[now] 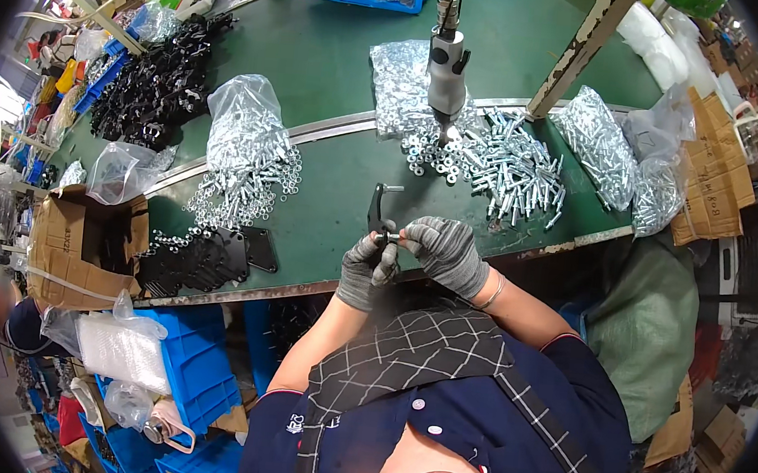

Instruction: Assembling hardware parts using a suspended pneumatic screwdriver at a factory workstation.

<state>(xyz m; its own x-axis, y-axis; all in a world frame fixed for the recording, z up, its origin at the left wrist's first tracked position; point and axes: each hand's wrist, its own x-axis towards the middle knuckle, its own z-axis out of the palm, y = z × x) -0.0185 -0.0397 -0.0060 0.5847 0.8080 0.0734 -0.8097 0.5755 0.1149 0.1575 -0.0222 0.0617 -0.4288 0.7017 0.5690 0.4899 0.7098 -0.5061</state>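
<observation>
My left hand (363, 269), in a grey knit glove, grips the lower end of a flat black metal bracket (378, 208) that stands upright over the green bench (340, 62). A bolt sticks out of the bracket's top. My right hand (442, 252), gloved too, pinches a small bolt or nut against the bracket's lower end. A pile of silver bolts (515, 172) and washers lies just beyond my hands. A suspended power screwdriver (448, 67) hangs above that pile.
Flat black plates (206, 257) are stacked at the bench's left front. Bags of washers (249, 126) and bolts (599, 143), black parts (154, 82), a cardboard box (72, 246), blue bins (200, 374). Another person (2, 316) sits at lower left.
</observation>
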